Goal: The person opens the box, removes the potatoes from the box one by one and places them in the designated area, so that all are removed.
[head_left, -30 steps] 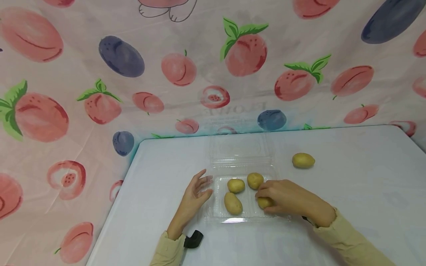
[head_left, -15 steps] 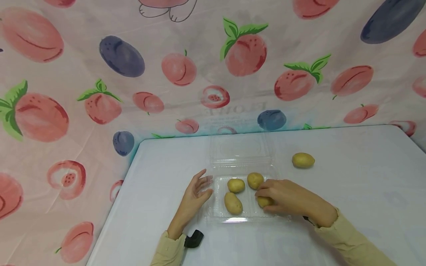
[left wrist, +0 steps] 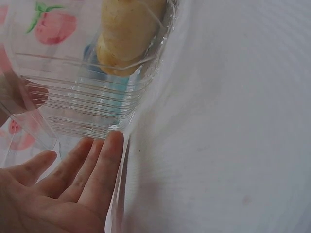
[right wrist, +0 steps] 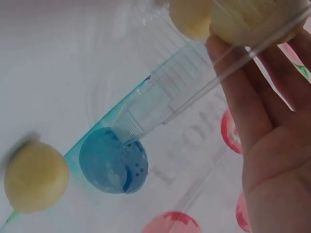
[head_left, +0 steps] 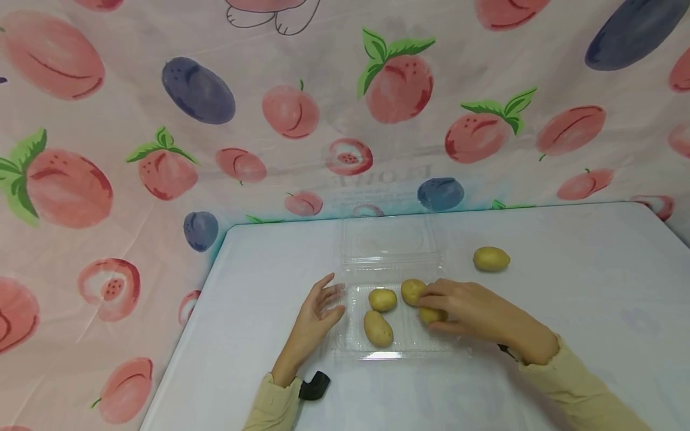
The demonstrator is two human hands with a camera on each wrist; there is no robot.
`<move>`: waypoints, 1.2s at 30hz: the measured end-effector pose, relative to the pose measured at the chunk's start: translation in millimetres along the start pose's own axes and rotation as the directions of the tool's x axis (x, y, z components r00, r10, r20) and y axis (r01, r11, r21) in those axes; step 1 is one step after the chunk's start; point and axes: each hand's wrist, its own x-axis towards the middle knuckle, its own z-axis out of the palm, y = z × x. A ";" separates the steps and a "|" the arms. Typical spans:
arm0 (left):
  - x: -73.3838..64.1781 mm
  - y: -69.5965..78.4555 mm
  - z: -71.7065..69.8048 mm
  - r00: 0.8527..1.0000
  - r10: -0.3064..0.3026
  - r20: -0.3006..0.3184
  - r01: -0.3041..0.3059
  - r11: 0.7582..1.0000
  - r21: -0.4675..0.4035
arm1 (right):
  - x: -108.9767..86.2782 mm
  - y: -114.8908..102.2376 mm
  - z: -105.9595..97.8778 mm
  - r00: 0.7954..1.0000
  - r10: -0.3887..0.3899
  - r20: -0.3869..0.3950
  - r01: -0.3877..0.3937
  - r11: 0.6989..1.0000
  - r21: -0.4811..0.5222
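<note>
A clear plastic clamshell box [head_left: 396, 354] lies on the table with its lid [head_left: 390, 239] folded back. Inside its left half sit two potatoes, a rounder one [head_left: 383, 300] behind a longer one [head_left: 378, 328]. On the right half rests another potato [head_left: 412, 291]. My right hand [head_left: 474, 311] grips a potato [head_left: 432, 315] just in front of that one, its fingers partly covering both. At the box's left side is my left hand [head_left: 312, 320], fingers extended; in the left wrist view its fingertips [left wrist: 114, 140] reach the ribbed wall, though contact is hard to tell.
Right of the lid, a single potato [head_left: 491, 259] lies on the white table [head_left: 587, 311]. Behind the table hangs a fruit-printed cloth [head_left: 318, 78]. A black strap piece [head_left: 314, 386] sticks out by the left wrist.
My right hand has shifted slightly away from me, toward the back of the box, and the gripped potato has moved with it. The left hand stays in place.
</note>
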 end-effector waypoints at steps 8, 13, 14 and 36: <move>0.2 -1.3 -0.1 1.000 -0.004 0.002 0.004 1.000 -0.005 | -0.4 4.5 -5.8 0.998 -0.025 -0.059 0.024 1.000 -0.018; -0.1 -1.2 -0.3 1.000 -0.011 0.003 0.011 1.000 0.000 | -1.6 6.5 -9.2 0.997 -0.031 -0.075 0.029 0.999 -0.037; -0.1 -1.3 -0.4 1.000 -0.012 0.003 0.012 1.000 -0.001 | -1.8 6.9 -9.9 0.996 -0.032 -0.079 0.029 0.999 -0.042; 1.0 -0.6 -0.3 1.000 -0.008 -0.001 0.008 1.000 -0.009 | -13.4 18.7 -32.4 0.986 -0.006 -0.169 -0.016 0.992 -0.128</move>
